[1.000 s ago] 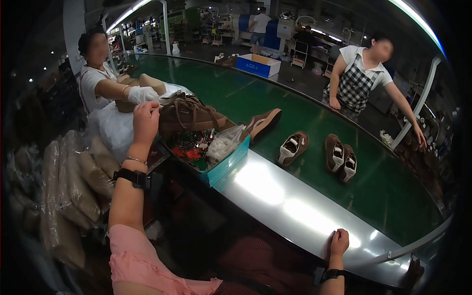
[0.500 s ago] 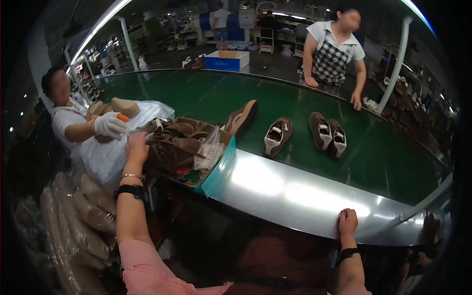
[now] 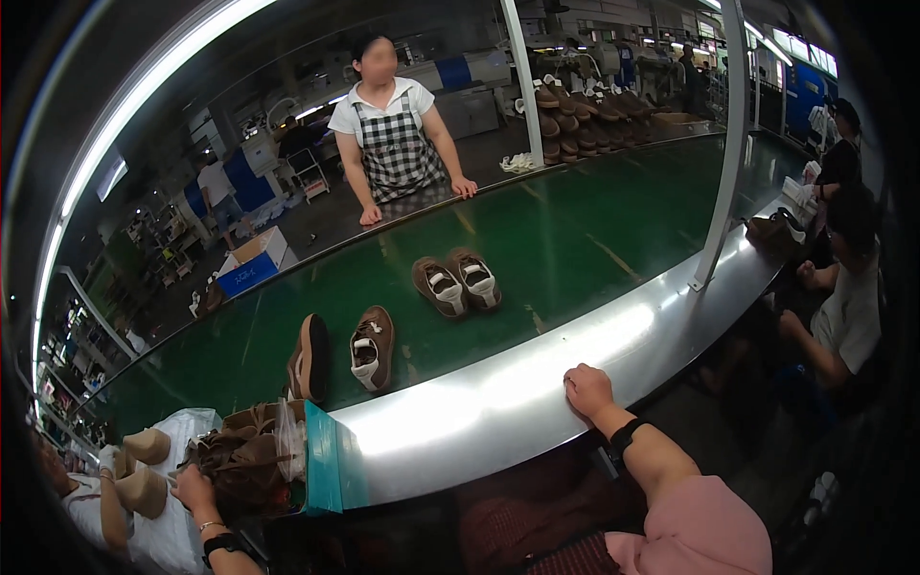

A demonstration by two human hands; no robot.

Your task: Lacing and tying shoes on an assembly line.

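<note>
At the lower left, my left hand (image 3: 195, 489) is against the near-left side of a pile of brown shoe-material pieces (image 3: 240, 455); its fingers are too small and partly hidden to read. The pile fills a teal cardboard box (image 3: 326, 460), along with a clear plastic bag (image 3: 290, 436). My right hand (image 3: 587, 388) rests with curled fingers on the shiny metal ledge (image 3: 460, 431), and nothing shows in it. Beyond the ledge, on the green belt, a brown shoe (image 3: 372, 347) stands alone. A pair of brown shoes (image 3: 457, 284) lies farther back. Another shoe (image 3: 309, 357) leans by the box, sole outward.
Across the belt (image 3: 594, 211) a person in a checked apron (image 3: 398, 144) leans on its edge. At left, a co-worker's gloved hand (image 3: 107, 458) is beside beige shoe forms (image 3: 144, 491) on plastic sheeting. A white post (image 3: 721, 192) rises from the ledge. Co-workers (image 3: 834, 316) sit at right.
My view has swung right, so the box, shoes and left hand appear farther left. More of the ledge and co-workers at right show. The right hand stays on the ledge.
</note>
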